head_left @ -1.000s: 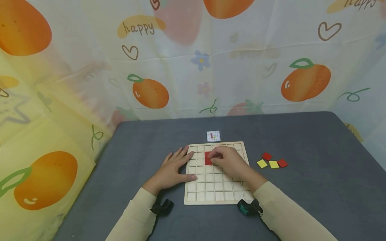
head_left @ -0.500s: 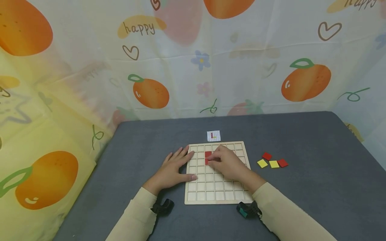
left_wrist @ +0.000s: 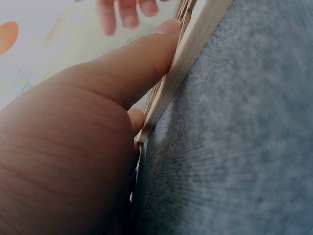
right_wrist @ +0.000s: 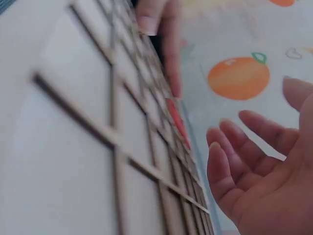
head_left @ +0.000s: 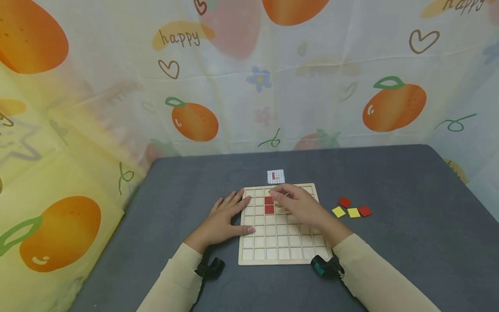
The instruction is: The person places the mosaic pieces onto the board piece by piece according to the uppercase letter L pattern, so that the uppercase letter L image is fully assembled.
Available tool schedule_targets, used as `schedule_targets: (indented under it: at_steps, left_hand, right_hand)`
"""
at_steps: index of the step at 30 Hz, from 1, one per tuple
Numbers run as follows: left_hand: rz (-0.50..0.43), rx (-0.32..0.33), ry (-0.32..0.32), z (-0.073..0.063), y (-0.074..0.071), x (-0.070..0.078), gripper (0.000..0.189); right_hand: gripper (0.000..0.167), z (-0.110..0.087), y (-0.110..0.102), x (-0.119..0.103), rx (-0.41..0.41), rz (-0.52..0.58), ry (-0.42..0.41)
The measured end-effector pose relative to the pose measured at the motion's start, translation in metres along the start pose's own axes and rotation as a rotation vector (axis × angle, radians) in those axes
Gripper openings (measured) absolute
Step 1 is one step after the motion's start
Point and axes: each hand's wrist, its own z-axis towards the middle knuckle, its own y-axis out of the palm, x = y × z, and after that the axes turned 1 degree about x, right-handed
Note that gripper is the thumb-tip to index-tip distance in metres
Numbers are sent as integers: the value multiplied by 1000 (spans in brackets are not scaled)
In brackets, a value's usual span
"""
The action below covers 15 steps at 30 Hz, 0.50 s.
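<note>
A wooden grid board (head_left: 272, 254) lies flat on the table. Two red square tiles, the farther one (head_left: 268, 200) and the nearer one (head_left: 269, 209), occupy neighbouring cells of one column in its upper part. My left hand (head_left: 221, 222) rests with spread fingers and thumb on the board's left edge; the left wrist view shows the thumb (left_wrist: 142, 61) across the rim. Just right of the red tiles, my right hand (head_left: 304, 210) hovers over the board. Its fingers (right_wrist: 234, 147) bend loosely and hold nothing, with the thumb apart from them in the right wrist view.
Behind the board lies a small card (head_left: 276, 176) printed with a coloured grid pattern. To the board's right are loose tiles: two red (head_left: 364, 211) and two yellow (head_left: 338, 212). A fruit-patterned cloth (head_left: 234, 86) hangs behind the grey table (head_left: 195, 182).
My right hand has drawn up from the nearer red tile, with its fingertips now farther back, so both red tiles show more fully. My left hand stays in place.
</note>
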Motion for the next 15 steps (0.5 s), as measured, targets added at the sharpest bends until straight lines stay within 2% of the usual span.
schedule_targets:
  at_steps: [3, 6, 15]
  left_hand:
    - [-2, -1, 3, 0, 0, 0, 100]
    - [-1, -2, 6, 0, 1, 0, 101]
    - [-18, 3, 23, -2, 0, -1, 102]
  right_hand:
    - [51, -3, -10, -4, -1, 105, 7]
    - [53, -5, -18, -8, -4, 152, -6]
    - [59, -14, -46, -18, 33, 187, -28]
